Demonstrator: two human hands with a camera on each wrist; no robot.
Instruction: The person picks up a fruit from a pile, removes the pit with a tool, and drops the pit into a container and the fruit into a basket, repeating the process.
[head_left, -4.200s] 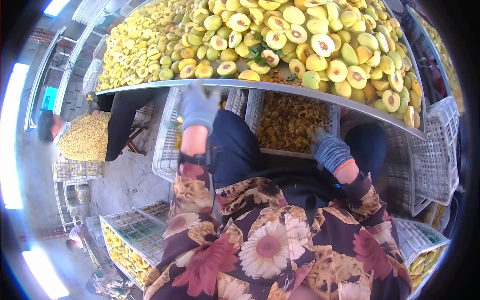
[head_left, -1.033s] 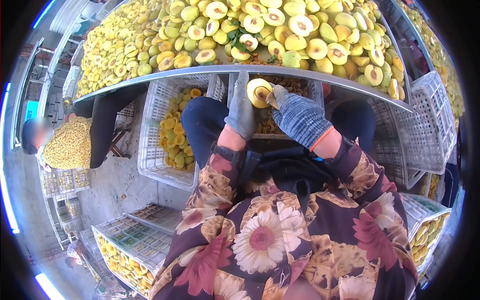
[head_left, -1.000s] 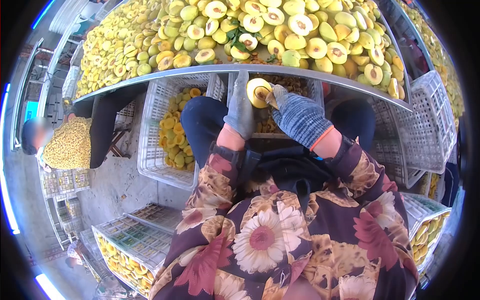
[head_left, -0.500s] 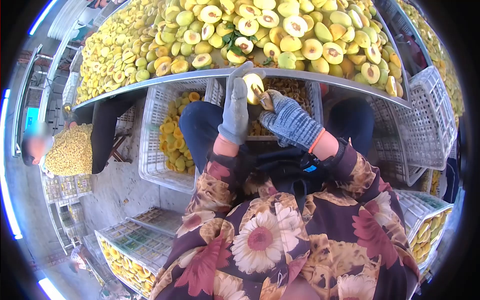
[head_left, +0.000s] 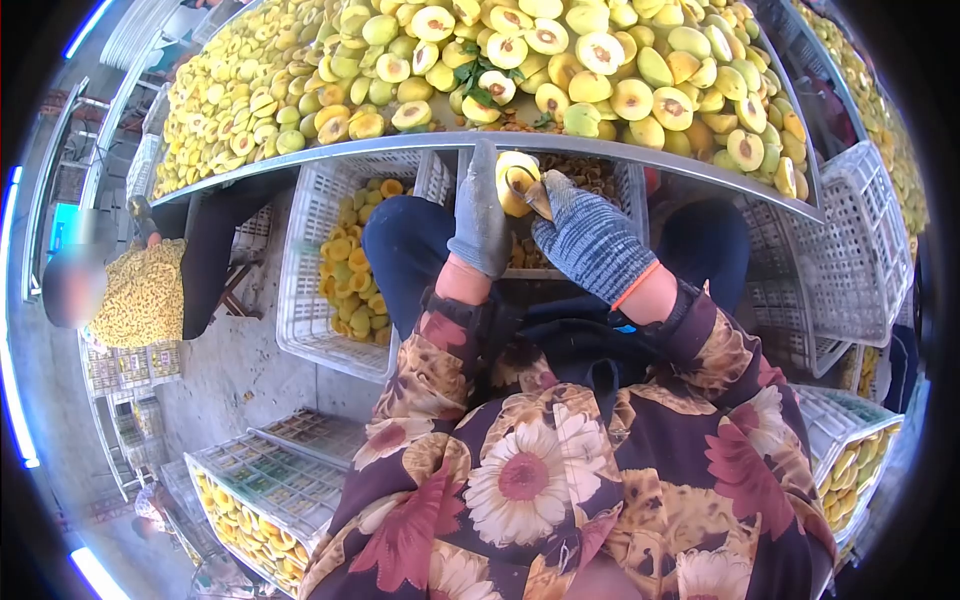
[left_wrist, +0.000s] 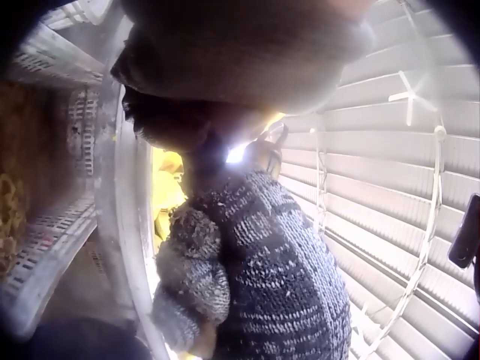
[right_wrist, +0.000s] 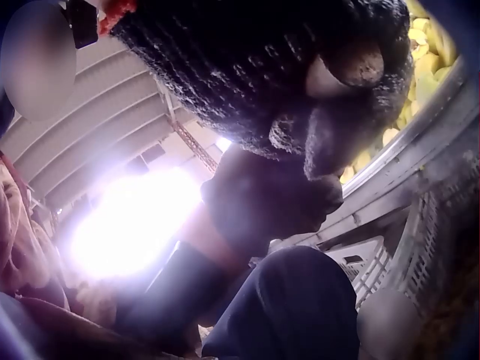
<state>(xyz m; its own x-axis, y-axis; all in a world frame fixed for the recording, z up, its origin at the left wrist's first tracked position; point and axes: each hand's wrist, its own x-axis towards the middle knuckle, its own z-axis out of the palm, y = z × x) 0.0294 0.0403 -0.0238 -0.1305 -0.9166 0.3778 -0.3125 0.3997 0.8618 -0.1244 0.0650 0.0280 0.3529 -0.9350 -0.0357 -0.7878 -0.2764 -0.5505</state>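
In the head view my left hand (head_left: 480, 212), in a plain grey glove, holds a yellow peach half (head_left: 517, 182) between its upright fingers and thumb, cut face towards my right. My right hand (head_left: 596, 240), in a blue-grey knit glove, grips a small pitting knife (head_left: 540, 200) by its handle. Its curved blade sits at the middle of the cut face, where a dark curved line shows. The left wrist view has the right glove (left_wrist: 262, 277) close below the left one. In the right wrist view the knit glove (right_wrist: 277, 82) hides most of the fruit.
A metal-edged table (head_left: 400, 145) heaped with peach halves (head_left: 600, 50) runs across in front. Under it stand a white crate (head_left: 290, 270) of pitted halves and a crate (head_left: 628, 190) of brown scraps between my knees. Stacked crates (head_left: 860, 250) stand right; another person (head_left: 140, 290) sits left.
Earlier the left hand was over the left crate and the right by the knee. Both have since met at the peach half; over the last half second the blade has shifted on its cut face.
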